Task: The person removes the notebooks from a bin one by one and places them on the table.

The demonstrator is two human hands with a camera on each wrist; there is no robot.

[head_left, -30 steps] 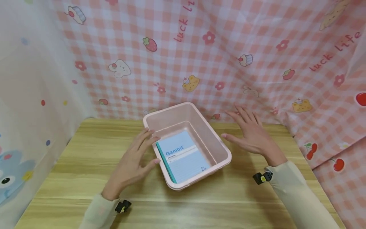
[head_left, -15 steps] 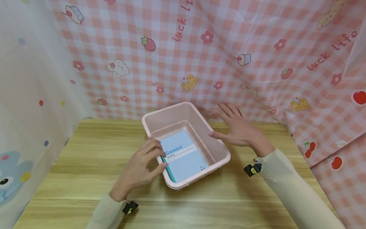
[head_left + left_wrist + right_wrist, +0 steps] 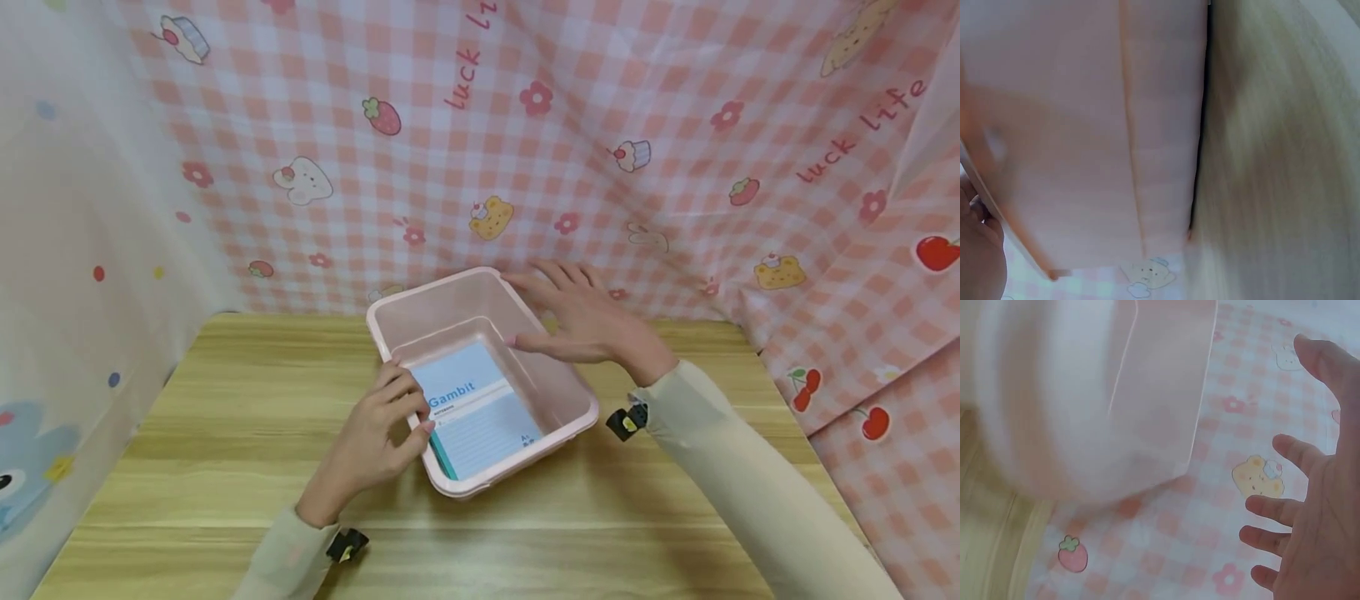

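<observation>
A pale pink plastic basin (image 3: 536,350) stands on the table, turned at an angle, with a light blue notebook (image 3: 487,425) lying flat inside. The notebook has a green spine and the word "Gambit" on its cover. My left hand (image 3: 369,446) holds the basin's left rim, its fingers bent over the edge; the left wrist view shows this hand (image 3: 980,250) at the rim beside the outer wall. Over the right rim is my right hand (image 3: 581,321), fingers spread and thumb stretched out. In the right wrist view the right hand (image 3: 1319,506) is apart from the basin.
The wood-grain table (image 3: 247,417) reaches back to a pink checked cloth (image 3: 420,167) hanging behind it. A white printed cloth (image 3: 97,200) hangs on the left. Black wrist cameras (image 3: 627,422) sit at both cuffs.
My right hand has moved left, from beside the basin to over its right rim. My left hand has shifted slightly right and its fingers have bent over the left rim.
</observation>
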